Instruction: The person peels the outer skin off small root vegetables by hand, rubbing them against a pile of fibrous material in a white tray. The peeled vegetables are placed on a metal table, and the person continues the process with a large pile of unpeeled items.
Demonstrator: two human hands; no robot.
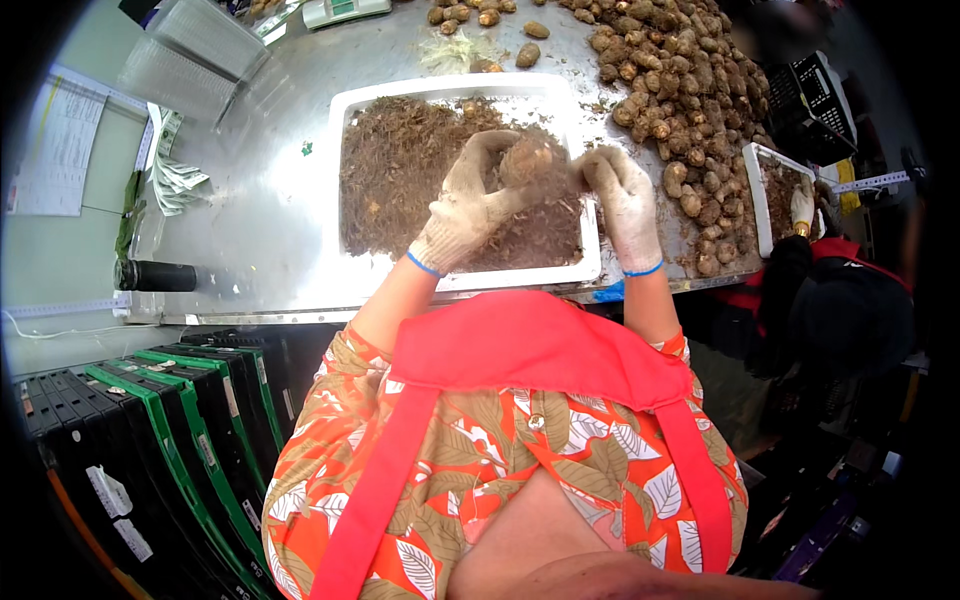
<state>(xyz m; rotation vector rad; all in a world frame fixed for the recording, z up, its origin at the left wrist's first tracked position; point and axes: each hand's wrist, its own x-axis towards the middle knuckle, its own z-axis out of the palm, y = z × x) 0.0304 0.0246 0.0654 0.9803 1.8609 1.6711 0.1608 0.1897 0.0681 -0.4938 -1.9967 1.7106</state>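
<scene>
My left hand (466,201), in a soiled knit work glove with a blue cuff edge, grips a brown, hairy taro corm (527,161). The corm is held above a white foam tray (517,279), over a thick layer of loose brown husk fibre (405,172). To the right of the corm is my right hand (624,196), also gloved, over the tray's right rim. Its fingers are bent towards the corm, with brown fibre around their blurred tips. Whether those fingertips pinch anything cannot be made out.
A large heap of taro corms (675,82) covers the metal table's (262,187) right side. Beyond it, a co-worker's gloved hand (802,202) is over another foam tray (756,199). Clear plastic trays (195,60), a black cylinder (157,276) and stacked crates (172,420) are leftward.
</scene>
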